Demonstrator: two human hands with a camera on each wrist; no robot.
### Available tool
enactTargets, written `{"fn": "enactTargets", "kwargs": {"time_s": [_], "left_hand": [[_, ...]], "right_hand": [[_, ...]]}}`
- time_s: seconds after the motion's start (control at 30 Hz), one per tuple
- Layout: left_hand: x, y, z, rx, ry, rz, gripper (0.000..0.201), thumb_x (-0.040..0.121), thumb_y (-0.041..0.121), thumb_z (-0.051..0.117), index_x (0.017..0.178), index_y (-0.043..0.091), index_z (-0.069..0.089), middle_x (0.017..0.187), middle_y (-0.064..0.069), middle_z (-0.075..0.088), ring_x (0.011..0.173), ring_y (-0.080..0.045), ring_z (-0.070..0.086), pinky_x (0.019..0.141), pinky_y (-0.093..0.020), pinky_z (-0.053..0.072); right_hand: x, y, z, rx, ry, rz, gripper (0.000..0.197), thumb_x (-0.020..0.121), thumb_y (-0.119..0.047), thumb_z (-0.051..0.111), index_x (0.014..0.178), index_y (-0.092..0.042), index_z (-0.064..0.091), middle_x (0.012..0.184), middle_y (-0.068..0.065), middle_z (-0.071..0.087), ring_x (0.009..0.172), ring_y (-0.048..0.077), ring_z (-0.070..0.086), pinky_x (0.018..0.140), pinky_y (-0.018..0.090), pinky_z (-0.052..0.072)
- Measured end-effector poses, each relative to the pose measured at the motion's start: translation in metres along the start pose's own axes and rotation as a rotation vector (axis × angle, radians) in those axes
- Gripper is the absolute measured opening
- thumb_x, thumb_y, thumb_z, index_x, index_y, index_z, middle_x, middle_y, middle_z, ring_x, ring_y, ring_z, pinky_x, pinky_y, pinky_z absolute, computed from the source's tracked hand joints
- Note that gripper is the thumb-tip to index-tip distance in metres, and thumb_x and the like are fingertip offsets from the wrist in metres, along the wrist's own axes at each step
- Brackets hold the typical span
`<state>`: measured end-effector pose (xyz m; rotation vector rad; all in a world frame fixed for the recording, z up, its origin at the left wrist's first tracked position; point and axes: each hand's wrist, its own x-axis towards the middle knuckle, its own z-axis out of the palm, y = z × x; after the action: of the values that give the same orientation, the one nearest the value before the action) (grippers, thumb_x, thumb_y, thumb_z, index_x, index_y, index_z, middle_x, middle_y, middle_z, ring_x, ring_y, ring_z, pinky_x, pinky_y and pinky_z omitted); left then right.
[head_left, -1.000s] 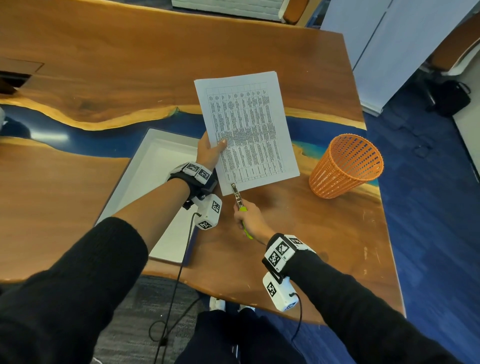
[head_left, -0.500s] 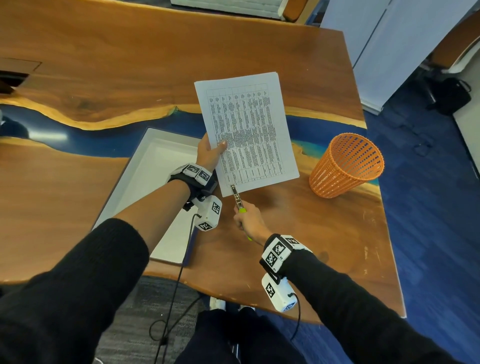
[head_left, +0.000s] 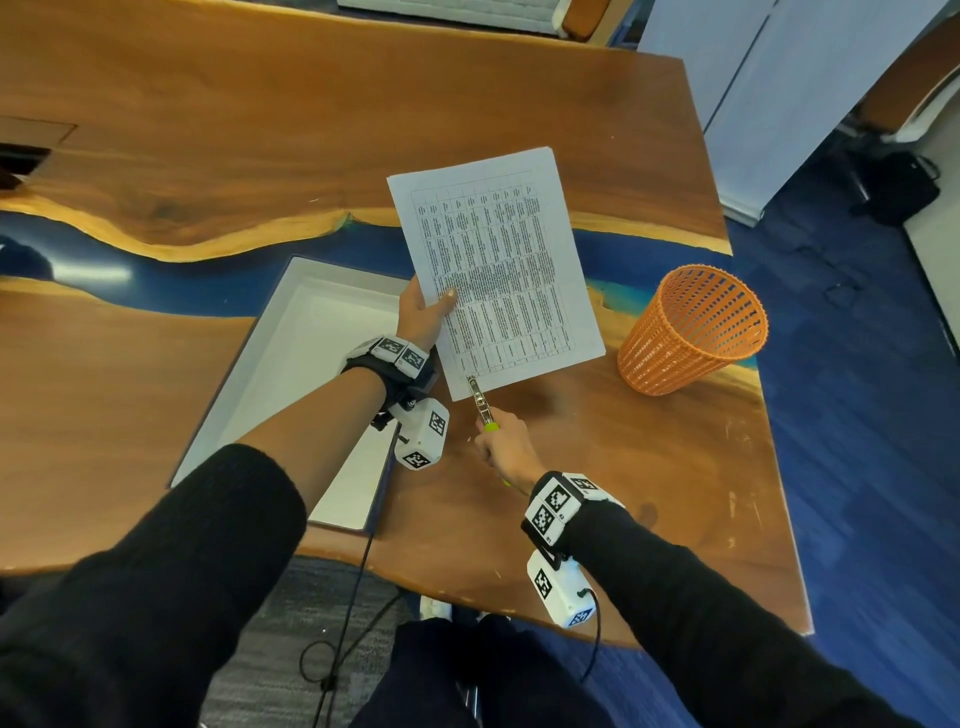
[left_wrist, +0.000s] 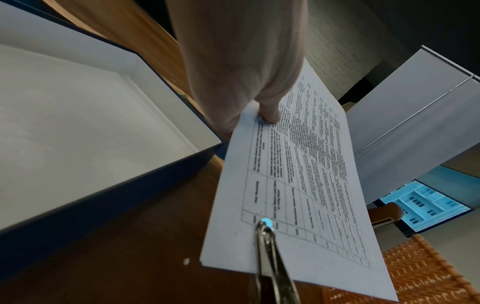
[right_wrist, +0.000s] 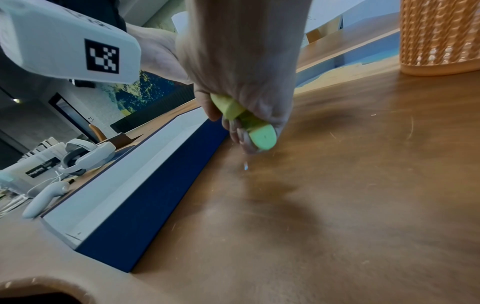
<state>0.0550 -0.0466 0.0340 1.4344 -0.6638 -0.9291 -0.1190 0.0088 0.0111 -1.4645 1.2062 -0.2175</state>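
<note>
My left hand (head_left: 423, 312) holds a printed sheet of paper (head_left: 498, 270) above the table, thumb on top at its left edge; the left wrist view shows the thumb (left_wrist: 270, 115) pressing the paper (left_wrist: 298, 185). My right hand (head_left: 501, 449) grips a metal hole punch with green handles (head_left: 483, 408). The punch head (left_wrist: 265, 228) is clamped over the near left corner of the sheet. The green handles (right_wrist: 244, 119) are squeezed in my right fist (right_wrist: 241, 82). A small white paper dot (left_wrist: 186, 261) lies on the table below.
An open white box lid with blue sides (head_left: 291, 364) lies left of my hands. An orange mesh basket (head_left: 693, 330) stands to the right. The wooden table (head_left: 623, 467) has a blue resin strip. A headset and controller (right_wrist: 78, 158) sit at the far left.
My right hand moved slightly forward, and the punch head now sits over the sheet's corner. The paper and left hand stay almost still.
</note>
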Motion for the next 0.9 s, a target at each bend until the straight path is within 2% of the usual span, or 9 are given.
{"fn": "enactTargets", "kwargs": {"time_s": [0.23,0.37,0.43,0.5,0.57,0.67,0.77,0.83,0.9], "left_hand": [[0.0014,0.0015,0.0022,0.0,-0.007,-0.008,0.043,0.092,0.002,0.055,0.134,0.002,0.045,0.133,-0.018,0.056,0.118,-0.032,0.058,0.092,-0.046,0.052],[0.0032,0.0014,0.0019,0.004,0.012,-0.007,0.045,0.092,0.002,0.057,0.135,0.001,0.045,0.133,-0.017,0.056,0.119,-0.032,0.058,0.095,-0.05,0.05],[0.0044,0.0007,0.0006,0.006,0.017,0.001,0.044,0.091,0.002,0.057,0.134,0.001,0.046,0.133,-0.019,0.056,0.12,-0.033,0.056,0.098,-0.053,0.048],[0.0053,0.0009,-0.0006,0.006,0.019,0.01,0.044,0.091,0.001,0.056,0.134,0.001,0.045,0.134,-0.02,0.055,0.121,-0.034,0.055,0.099,-0.054,0.047],[0.0053,0.0019,-0.0016,0.01,0.034,0.013,0.042,0.092,0.0,0.056,0.133,0.001,0.046,0.133,-0.019,0.055,0.12,-0.033,0.056,0.098,-0.052,0.048],[0.0057,0.0008,-0.0038,0.02,0.044,0.024,0.04,0.092,0.0,0.055,0.132,0.002,0.047,0.133,-0.019,0.056,0.12,-0.033,0.056,0.098,-0.052,0.047],[0.0062,-0.0005,-0.0053,0.03,0.047,0.013,0.041,0.092,0.001,0.055,0.132,0.003,0.047,0.133,-0.018,0.056,0.121,-0.033,0.056,0.1,-0.053,0.046],[0.0064,0.0004,-0.0057,0.025,0.049,0.0,0.041,0.092,0.002,0.056,0.132,0.003,0.047,0.132,-0.017,0.056,0.121,-0.032,0.056,0.1,-0.053,0.047],[0.0072,-0.0002,-0.0064,0.025,0.047,0.008,0.041,0.092,0.002,0.056,0.132,0.004,0.048,0.133,-0.017,0.056,0.121,-0.032,0.056,0.1,-0.054,0.046]], "right_hand": [[0.0013,0.0015,-0.0022,-0.01,-0.001,0.007,0.035,0.057,0.013,0.046,0.054,-0.017,0.028,0.054,-0.003,0.035,0.049,0.014,0.03,0.046,0.025,0.023],[0.0016,0.0035,-0.0008,0.002,-0.006,-0.009,0.026,0.055,0.004,0.047,0.058,-0.017,0.032,0.057,-0.001,0.039,0.057,0.019,0.034,0.052,0.028,0.027],[-0.0006,0.0034,0.0008,0.048,-0.015,-0.011,0.02,0.059,-0.004,0.049,0.073,-0.016,0.04,0.067,0.005,0.045,0.063,0.022,0.039,0.052,0.029,0.032],[-0.0027,0.0039,0.0025,0.126,-0.024,-0.013,0.033,0.072,-0.002,0.051,0.095,-0.017,0.033,0.081,0.011,0.05,0.059,0.023,0.046,0.047,0.028,0.036],[-0.0049,0.0035,0.0034,0.176,-0.012,-0.056,0.045,0.079,0.001,0.053,0.1,-0.026,0.024,0.092,0.015,0.053,0.055,0.024,0.05,0.045,0.027,0.038],[-0.0069,0.0037,0.0038,0.185,0.023,-0.126,0.058,0.081,-0.006,0.063,0.11,-0.036,0.023,0.106,0.017,0.053,0.057,0.023,0.053,0.046,0.026,0.044],[-0.006,0.0063,0.0043,0.178,0.023,-0.195,0.066,0.081,-0.008,0.065,0.123,-0.045,0.03,0.096,0.017,0.053,0.066,0.023,0.052,0.057,0.03,0.048],[-0.0059,0.0069,0.004,0.149,0.035,-0.231,0.062,0.081,-0.01,0.064,0.121,-0.05,0.038,0.087,0.008,0.053,0.071,0.019,0.051,0.066,0.038,0.049],[-0.005,0.0088,0.0045,0.14,0.073,-0.24,0.059,0.08,-0.011,0.064,0.121,-0.049,0.043,0.082,-0.002,0.052,0.073,0.016,0.049,0.075,0.044,0.051]]}}
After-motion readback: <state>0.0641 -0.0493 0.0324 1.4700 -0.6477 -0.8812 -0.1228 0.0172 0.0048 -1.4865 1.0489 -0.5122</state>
